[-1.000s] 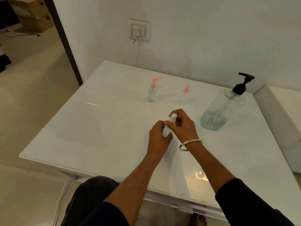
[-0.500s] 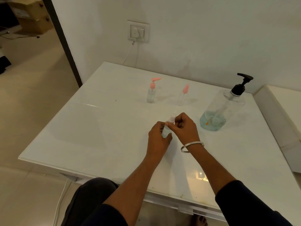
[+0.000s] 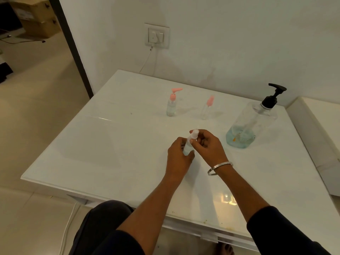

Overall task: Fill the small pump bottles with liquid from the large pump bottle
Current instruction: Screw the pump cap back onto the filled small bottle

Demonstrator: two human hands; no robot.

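At the middle of the white table (image 3: 110, 144), my left hand (image 3: 179, 157) grips the body of a small clear bottle (image 3: 189, 144). My right hand (image 3: 207, 144) pinches that bottle's white top (image 3: 194, 133) between thumb and fingers. Two more small bottles stand farther back: one with a pink pump (image 3: 172, 103) holding some pale liquid, and a slimmer one with a pink cap (image 3: 207, 107). The large clear pump bottle (image 3: 252, 124) with a black pump stands at the right, blue liquid low in its base.
A wall socket (image 3: 156, 36) with a cable hangs behind the table. A second white surface (image 3: 316, 137) adjoins the table on the right. Cardboard boxes (image 3: 35, 17) sit on the floor far left. My knee (image 3: 103, 223) is under the near edge.
Both hands stay at the small bottle; my right hand's fingers have shifted a little on the white top. The view has shifted slightly.
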